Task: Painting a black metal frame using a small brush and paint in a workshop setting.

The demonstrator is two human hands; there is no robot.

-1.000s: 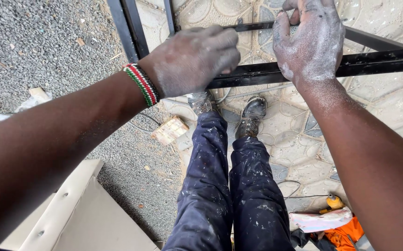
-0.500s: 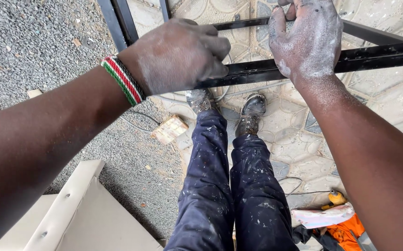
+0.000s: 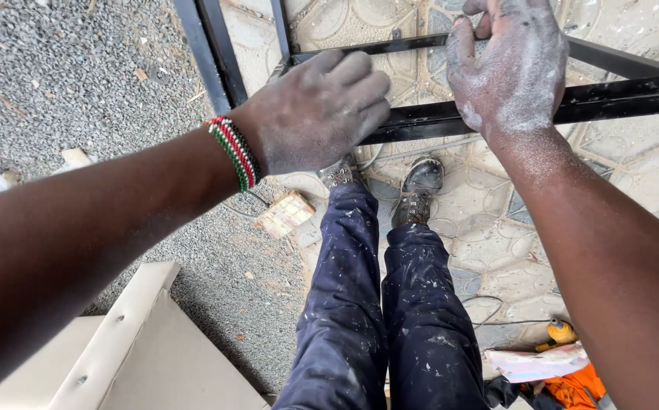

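The person stands over a black steel frame (image 3: 618,95) of square tube, looking down past both forearms to their own legs in paint-flecked navy trousers (image 3: 379,304) and worn boots (image 3: 419,188).

The left hand (image 3: 316,114), dusted grey-white, lies palm down over the near bar of the frame, close to the corner where that bar meets the upright tubes. Its fingers are pressed together and curl over the bar's far edge, so the hand covers that stretch of tube. A beaded wristband (image 3: 234,152) in red, green, white and black circles the left wrist.

The right hand (image 3: 513,64), whiter with dust, rests on the same near bar further along to the right. Its fingers are close together and reach up toward the farther, thinner bar; whether they grip that bar cannot be told, since the fingertips leave the top edge of the view.

The frame stands above patterned paving (image 3: 489,220), with grey gravel (image 3: 63,83) to the left. A small wood block (image 3: 285,214) lies on the gravel's edge beside the left boot. A pale padded panel (image 3: 139,357) fills the lower left corner, and orange cloth (image 3: 572,387) lies at the lower right.
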